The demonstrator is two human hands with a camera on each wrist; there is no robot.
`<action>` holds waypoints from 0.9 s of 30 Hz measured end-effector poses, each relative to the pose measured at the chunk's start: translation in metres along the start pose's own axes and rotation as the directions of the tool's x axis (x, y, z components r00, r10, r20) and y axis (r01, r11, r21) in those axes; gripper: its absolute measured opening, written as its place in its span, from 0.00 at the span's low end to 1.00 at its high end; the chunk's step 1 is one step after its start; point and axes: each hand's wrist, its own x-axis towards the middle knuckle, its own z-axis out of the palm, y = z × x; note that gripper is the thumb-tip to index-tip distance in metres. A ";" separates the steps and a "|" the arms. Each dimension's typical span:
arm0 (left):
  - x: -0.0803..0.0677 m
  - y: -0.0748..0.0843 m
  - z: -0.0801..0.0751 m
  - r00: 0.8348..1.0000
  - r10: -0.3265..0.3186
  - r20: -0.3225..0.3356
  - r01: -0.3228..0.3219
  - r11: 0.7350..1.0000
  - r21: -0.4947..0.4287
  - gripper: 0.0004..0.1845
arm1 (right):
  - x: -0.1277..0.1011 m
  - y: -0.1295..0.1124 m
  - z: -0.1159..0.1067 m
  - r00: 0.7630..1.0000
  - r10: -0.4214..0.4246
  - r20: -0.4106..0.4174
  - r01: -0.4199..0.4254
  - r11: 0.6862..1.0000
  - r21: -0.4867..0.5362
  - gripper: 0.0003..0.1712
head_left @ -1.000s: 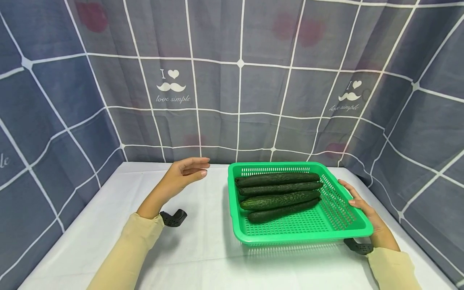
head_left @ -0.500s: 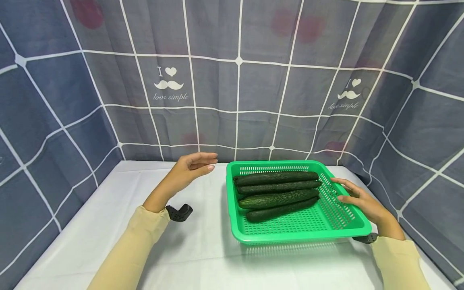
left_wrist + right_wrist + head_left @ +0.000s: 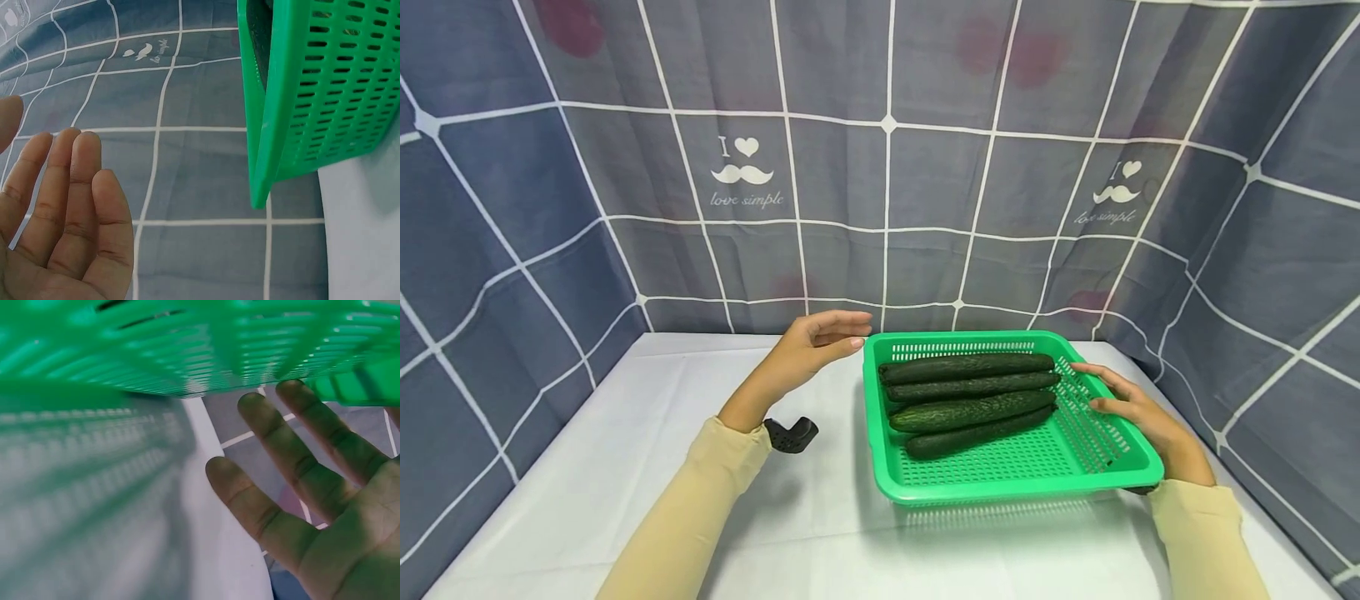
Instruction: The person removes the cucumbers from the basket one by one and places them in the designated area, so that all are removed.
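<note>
Several dark green cucumbers (image 3: 973,410) lie side by side in a green plastic basket (image 3: 1007,482) with slotted walls. My left hand (image 3: 808,350) is held up just left of the basket, its fingertips close to the far left corner of the rim. In the left wrist view, its fingers (image 3: 81,200) are loosely extended with nothing in them. My right hand (image 3: 1146,417) is at the basket's right side, its thumb and a finger reaching over the rim. In the right wrist view, other fingers (image 3: 287,459) stretch out straight beside the slotted wall, some fingertips right at it.
The basket stands on a white-covered table (image 3: 820,517). Dark grey-blue cloth (image 3: 842,183) with white grid lines rises behind and on both sides. A black wrist-worn device (image 3: 792,435) sits beneath my left wrist.
My left hand has moved right, towards the basket's left rim. My right hand has shifted inward, so its thumb and finger now reach over the right rim. The cucumbers stay put in the basket.
</note>
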 end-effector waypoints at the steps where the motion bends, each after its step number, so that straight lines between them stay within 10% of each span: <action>1: 0.001 0.000 0.002 1.000 0.002 0.002 -0.002 1.000 -0.003 0.23 | 0.001 0.000 0.000 1.000 0.005 0.017 -0.006 0.998 0.055 0.37; 9: 0.015 0.002 0.016 0.999 0.041 0.027 -0.041 0.999 -0.013 0.24 | 0.003 0.005 0.001 0.991 -0.037 0.126 -0.010 0.933 0.359 0.41; 27: 0.057 0.009 0.045 0.996 0.063 0.064 -0.056 0.993 -0.104 0.25 | 0.002 0.006 0.001 0.987 -0.040 0.158 -0.032 0.904 0.426 0.42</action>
